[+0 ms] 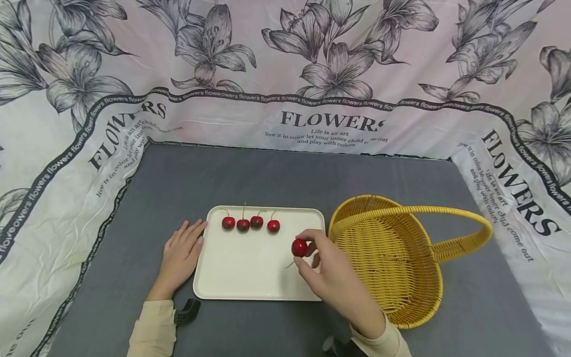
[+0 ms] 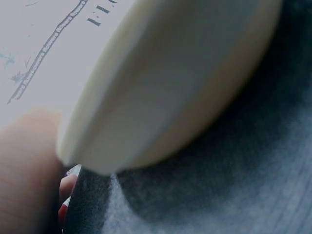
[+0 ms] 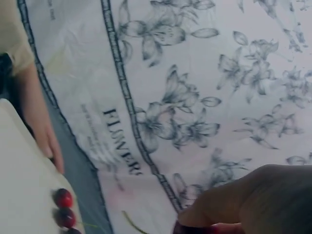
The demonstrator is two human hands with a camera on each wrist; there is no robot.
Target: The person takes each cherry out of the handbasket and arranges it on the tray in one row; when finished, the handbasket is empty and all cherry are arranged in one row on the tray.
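Observation:
A red cherry [image 1: 299, 248] is pinched between the thumb and fingers of my right hand [image 1: 334, 275], held over the right part of a cream rectangular tray [image 1: 241, 270]. Its stem points down and left. Several dark red cherries [image 1: 243, 225] with stems sit in a row along the tray's far side. My left hand [image 1: 180, 255] lies palm down with straight fingers against the tray's left edge. In the right wrist view, the held cherry [image 3: 187, 229] shows only partly, under the right hand [image 3: 248, 200]. The left wrist view has the tray [image 2: 161, 87] blurred and close.
A yellow woven basket [image 1: 383, 267] stands right of the tray, its handle [image 1: 464, 213] leaning out to the right. Grey cloth [image 1: 267, 173] covers the table. A white flower-printed sheet [image 1: 250, 116] hangs behind and along both sides.

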